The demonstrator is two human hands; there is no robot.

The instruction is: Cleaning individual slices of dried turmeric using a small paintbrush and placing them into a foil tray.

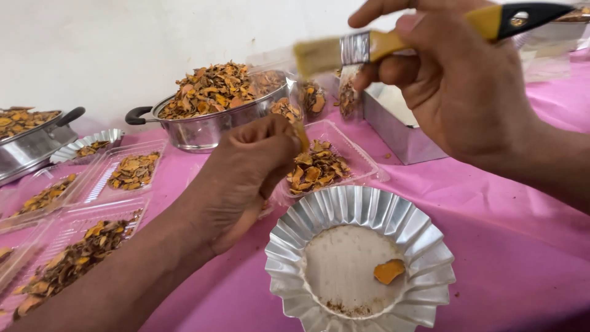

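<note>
Fluted foil dish (424, 246) lies below the hands: left (246, 178) pinching an orange slice (301, 136), right (461, 80) gripping a brush (393, 43).

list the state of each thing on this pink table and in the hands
left hand: closed, pinching one orange slice
right hand: closed around a brush
brush: raised above the table, blurred
fluted foil dish: nearly bare, one orange piece and some crumbs inside
steel pot: heaped with dried slices
clear tray: open, partly filled with slices
metal box: open, contents unclear
</note>
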